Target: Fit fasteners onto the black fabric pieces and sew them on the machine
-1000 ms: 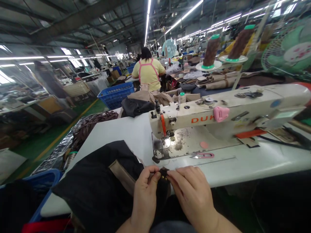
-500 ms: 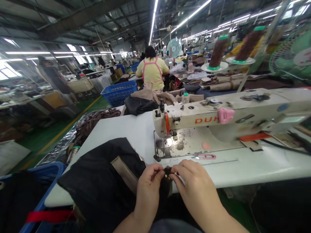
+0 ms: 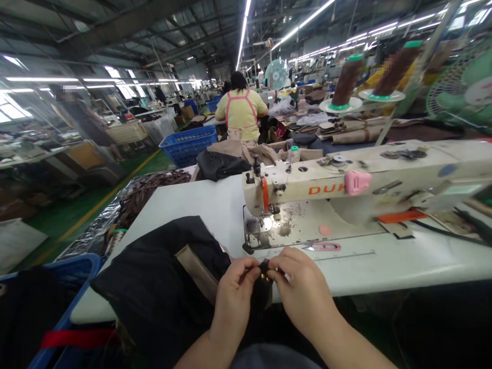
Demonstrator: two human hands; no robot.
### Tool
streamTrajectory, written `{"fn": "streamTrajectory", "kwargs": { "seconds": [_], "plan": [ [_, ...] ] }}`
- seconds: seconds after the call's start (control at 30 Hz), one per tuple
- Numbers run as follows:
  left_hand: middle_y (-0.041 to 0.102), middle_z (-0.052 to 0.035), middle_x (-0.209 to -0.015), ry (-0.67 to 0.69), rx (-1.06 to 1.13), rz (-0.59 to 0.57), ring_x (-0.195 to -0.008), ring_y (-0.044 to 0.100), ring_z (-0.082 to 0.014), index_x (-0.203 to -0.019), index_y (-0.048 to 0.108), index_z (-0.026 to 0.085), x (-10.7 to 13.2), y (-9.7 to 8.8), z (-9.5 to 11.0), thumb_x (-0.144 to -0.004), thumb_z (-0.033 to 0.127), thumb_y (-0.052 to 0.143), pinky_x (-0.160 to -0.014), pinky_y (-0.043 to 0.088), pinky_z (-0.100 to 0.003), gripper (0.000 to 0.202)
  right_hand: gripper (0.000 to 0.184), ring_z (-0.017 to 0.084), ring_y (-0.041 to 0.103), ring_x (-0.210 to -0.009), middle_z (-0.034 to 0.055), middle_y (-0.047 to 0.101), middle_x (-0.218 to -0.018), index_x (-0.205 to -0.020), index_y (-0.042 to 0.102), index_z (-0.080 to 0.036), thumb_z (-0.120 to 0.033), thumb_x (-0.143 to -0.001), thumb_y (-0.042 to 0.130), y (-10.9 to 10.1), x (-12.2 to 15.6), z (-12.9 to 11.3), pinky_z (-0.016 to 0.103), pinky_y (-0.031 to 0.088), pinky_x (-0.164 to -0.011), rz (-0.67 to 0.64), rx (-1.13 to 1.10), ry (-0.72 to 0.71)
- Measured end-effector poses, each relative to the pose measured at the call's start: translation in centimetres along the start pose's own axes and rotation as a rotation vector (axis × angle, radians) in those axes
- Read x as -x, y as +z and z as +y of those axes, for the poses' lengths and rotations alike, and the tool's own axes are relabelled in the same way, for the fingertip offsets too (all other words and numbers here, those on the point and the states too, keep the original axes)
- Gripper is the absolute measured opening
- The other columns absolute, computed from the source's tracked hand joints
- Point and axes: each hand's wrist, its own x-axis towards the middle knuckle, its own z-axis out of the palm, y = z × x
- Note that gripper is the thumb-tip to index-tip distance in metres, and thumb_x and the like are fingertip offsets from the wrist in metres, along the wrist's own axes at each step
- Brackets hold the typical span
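Head — left hand (image 3: 233,297), right hand (image 3: 303,289) pinch fabric (image 3: 161,287).

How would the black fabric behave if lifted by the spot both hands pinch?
The black fabric would probably flop: it lies in soft folds and hangs over the table edge. Likely light, since the left hand and right hand hold it by fingertip pinches alone.

Both forearms rise bare from the bottom edge and converge toward the middle. The left hand (image 3: 233,297) shows its back, fingers curled in, thumb and forefinger pinched together at the tips. The right hand (image 3: 303,289) mirrors it, knuckles up, its fingertips pressed against those of the left in a close pinch.
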Motion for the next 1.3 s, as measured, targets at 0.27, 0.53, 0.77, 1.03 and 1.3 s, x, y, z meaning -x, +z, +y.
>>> {"fn": "streamTrajectory", "kwargs": {
  "seconds": [0.27, 0.53, 0.77, 1.03, 1.3],
  "plan": [
    [0.074, -0.0026, -0.090, 0.079, 0.017, 0.038, -0.086, 0.067, -0.0203, -0.087, 0.076, 0.021, 0.0, -0.1, -0.6, -0.089, 0.033, 0.064, -0.082, 0.053, -0.029, 0.016, 0.024, 0.018, 0.060, -0.072, -0.0008, 0.060, -0.069, -0.066, 0.069, -0.022, 0.000, -0.077, 0.069, 0.5, 0.0, 0.4, 0.029, 0.046, -0.064, 0.024, -0.209, 0.063],
    [0.076, -0.0036, -0.088, 0.158, 0.023, 0.055, -0.085, 0.070, -0.0205, -0.085, 0.078, 0.022, -0.2, 0.0, -0.8, -0.088, 0.030, 0.067, -0.081, 0.056, -0.028, 0.014, 0.022, 0.020, 0.059, -0.076, 0.0011, 0.061, -0.072, -0.066, 0.068, -0.021, -0.004, -0.078, 0.070, 0.2, -0.1, 0.1, 0.032, 0.044, -0.070, -0.011, -0.142, 0.096],
    [0.076, -0.0030, -0.089, 0.122, 0.001, -0.007, -0.086, 0.069, -0.0195, -0.085, 0.078, 0.022, -0.3, -0.3, -0.7, -0.089, 0.032, 0.064, -0.082, 0.054, -0.027, 0.018, 0.021, 0.019, 0.059, -0.074, 0.0005, 0.058, -0.071, -0.063, 0.066, -0.021, -0.005, -0.077, 0.069, 0.8, -0.1, 0.3, 0.030, 0.044, -0.069, -0.049, -0.226, 0.255],
    [0.074, -0.0016, -0.085, 0.073, -0.034, 0.026, -0.083, 0.067, -0.0195, -0.084, 0.077, 0.022, -0.2, -0.2, -0.7, -0.090, 0.034, 0.063, -0.079, 0.053, -0.027, 0.019, 0.013, 0.020, 0.059, -0.079, 0.0000, 0.063, -0.074, -0.068, 0.071, -0.023, -0.013, -0.076, 0.074, -0.2, -0.3, -0.4, 0.034, 0.043, -0.075, -0.082, -0.125, 0.195],
    [0.074, -0.0015, -0.081, 0.076, -0.038, 0.102, -0.078, 0.067, -0.0198, -0.079, 0.075, 0.021, -0.3, 0.4, -0.7, -0.088, 0.032, 0.064, -0.076, 0.053, -0.028, 0.018, 0.005, 0.018, 0.059, -0.074, -0.0008, 0.059, -0.074, -0.072, 0.072, -0.024, -0.024, -0.076, 0.071, 1.1, 0.0, 0.8, 0.031, 0.045, -0.071, -0.086, -0.365, 0.361]
  ]
}}
